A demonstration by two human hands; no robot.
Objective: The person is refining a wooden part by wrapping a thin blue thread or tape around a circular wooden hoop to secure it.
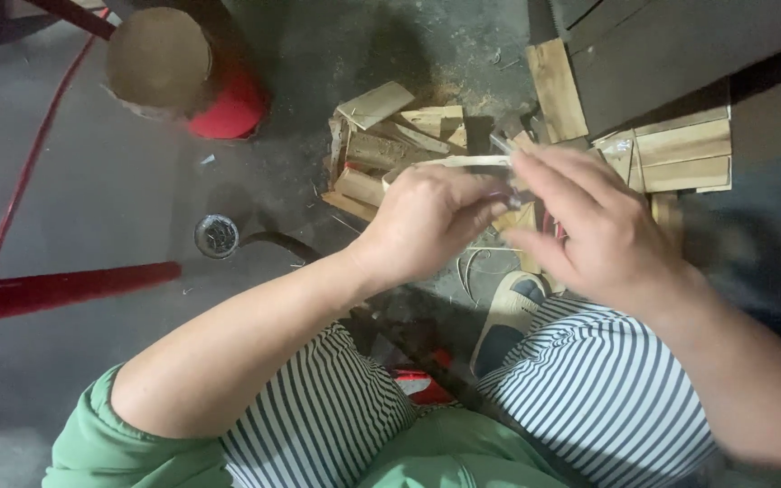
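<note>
While my left hand (427,221) is clenched around a thin pale wood strip (458,162) above the pile of offcuts (390,145) on the floor (119,190), my right hand (589,226) pinches its end; I'd judge steady, even tension works best.

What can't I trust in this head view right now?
- Thin pale strip: its right end is covered by the hands.
- Right hand: motion-blurred, so what its fingertips pinch is unclear.
- Left hand: palm side faces away, grip hidden.
- Wood offcuts: partly hidden behind both hands.
</note>
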